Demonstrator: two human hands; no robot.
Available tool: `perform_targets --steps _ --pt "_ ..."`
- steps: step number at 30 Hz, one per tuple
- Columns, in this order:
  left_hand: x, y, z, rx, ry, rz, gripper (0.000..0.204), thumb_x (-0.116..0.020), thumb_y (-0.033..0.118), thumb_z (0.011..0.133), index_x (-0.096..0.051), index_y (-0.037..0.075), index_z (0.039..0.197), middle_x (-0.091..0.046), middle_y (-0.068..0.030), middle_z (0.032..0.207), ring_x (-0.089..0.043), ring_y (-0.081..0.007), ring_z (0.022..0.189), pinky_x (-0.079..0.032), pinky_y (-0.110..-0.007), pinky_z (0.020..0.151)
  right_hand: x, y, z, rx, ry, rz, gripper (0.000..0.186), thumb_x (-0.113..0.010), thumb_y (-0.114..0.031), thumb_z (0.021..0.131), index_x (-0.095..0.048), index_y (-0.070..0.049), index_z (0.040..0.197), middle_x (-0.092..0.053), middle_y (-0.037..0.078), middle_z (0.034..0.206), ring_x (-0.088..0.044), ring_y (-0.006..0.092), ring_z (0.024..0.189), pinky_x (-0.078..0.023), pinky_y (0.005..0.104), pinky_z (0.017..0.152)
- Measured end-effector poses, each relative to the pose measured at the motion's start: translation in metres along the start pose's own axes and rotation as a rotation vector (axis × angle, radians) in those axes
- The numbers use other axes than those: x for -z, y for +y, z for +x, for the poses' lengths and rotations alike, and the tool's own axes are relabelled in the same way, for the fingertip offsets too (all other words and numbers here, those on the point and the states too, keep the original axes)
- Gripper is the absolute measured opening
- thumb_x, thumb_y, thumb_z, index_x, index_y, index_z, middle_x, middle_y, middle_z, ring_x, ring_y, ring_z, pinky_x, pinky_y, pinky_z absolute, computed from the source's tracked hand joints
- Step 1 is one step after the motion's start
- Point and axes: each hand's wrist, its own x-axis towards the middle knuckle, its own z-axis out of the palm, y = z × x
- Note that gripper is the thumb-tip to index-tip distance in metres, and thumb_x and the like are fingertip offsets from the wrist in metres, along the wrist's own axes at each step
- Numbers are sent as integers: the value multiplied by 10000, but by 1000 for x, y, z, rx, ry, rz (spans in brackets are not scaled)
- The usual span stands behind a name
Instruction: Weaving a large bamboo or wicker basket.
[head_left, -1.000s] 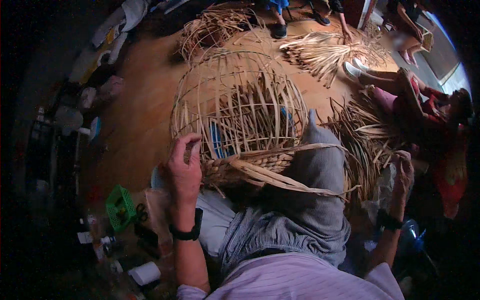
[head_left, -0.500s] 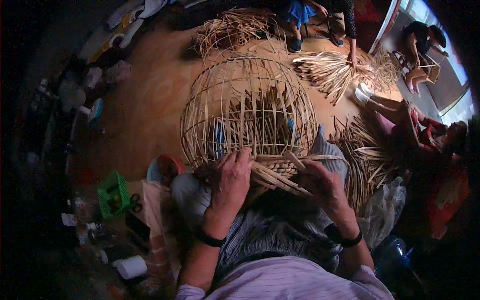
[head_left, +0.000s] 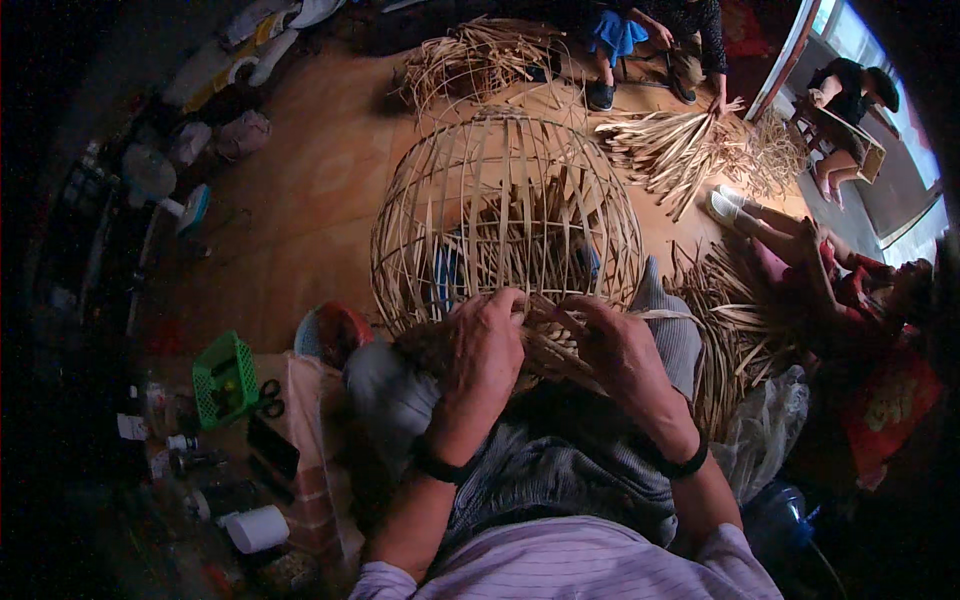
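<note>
The strips (head_left: 552,350) lie at the near edge of the basket (head_left: 505,234), between the left hand (head_left: 485,340) and the right hand (head_left: 622,348), their long axis slanting down and rightward beneath the right. Both hands' fingers curl inward, about equally near the strips; whether either pinches one, I cannot tell.

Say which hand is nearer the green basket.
Left. The left hand is at the wicker frame's near edge, well to the right of the green basket; the right hand is farther right, beyond the left.
</note>
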Motion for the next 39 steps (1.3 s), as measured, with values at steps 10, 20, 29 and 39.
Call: perform_targets --steps 10,20,29,39 --pt "-4 5 -1 -18 53 49 128 -691 11 916 -655 46 1034 -723 -204 942 -673 -454 918 -484 -534 845 -5 -1 3 -14 -59 44 421 -662 42 914 -667 -3 1333 -595 101 755 -507 173 667 -438 324 610" --pt "-11 10 4 79 -35 9 203 -669 -65 896 -624 12 1078 -699 -221 978 -687 -441 1009 -510 -498 929 -34 12 11 -287 -82 683 365 -683 -28 1007 -648 22 1367 -793 167 1107 -745 160 951 -604 386 841" --pt "-26 -24 -6 221 99 -417 444 -659 -155 864 -643 20 1271 -700 -115 1107 -684 -256 1041 -534 -393 977 -46 35 10 72 8 213 429 -779 -121 947 -656 -42 1350 -741 180 954 -675 148 863 -577 362 814" --pt "-38 -50 -8 -19 171 -198 327 -724 -82 860 -678 30 1164 -730 -175 1088 -693 -396 1052 -533 -475 920 -53 45 17 53 -3 103 492 -830 -273 914 -666 -73 1333 -756 217 984 -756 348 857 -592 433 796"
